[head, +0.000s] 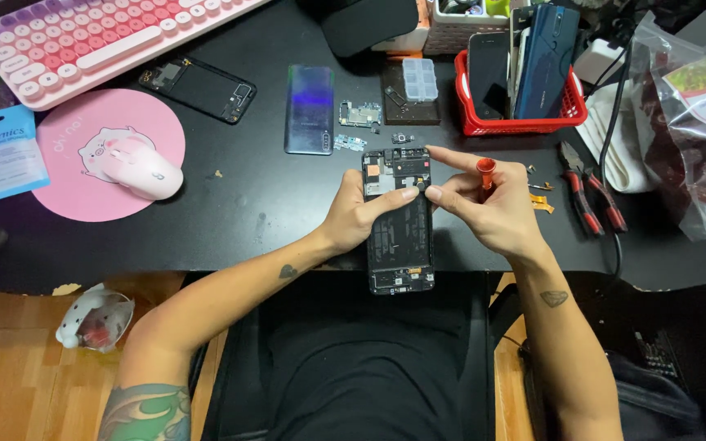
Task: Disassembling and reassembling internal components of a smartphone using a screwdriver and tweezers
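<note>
I hold an opened black phone chassis (pixel 399 245) upright over the desk's front edge. My left hand (pixel 356 214) grips its left side, thumb lying across the inner frame. My right hand (pixel 484 206) pinches a tiny part at the chassis's upper right corner, index finger stretched over the top. An orange-handled screwdriver (pixel 485 171) sticks up from between that hand's fingers.
A blue-purple back cover (pixel 310 109), a small circuit board (pixel 360 113) and another black phone frame (pixel 199 87) lie on the black desk (pixel 255 220). A red basket of phones (pixel 516 122), red-handled pliers (pixel 588 196), a pink mouse (pixel 140 170) on its pad and a pink keyboard (pixel 91 41) surround them.
</note>
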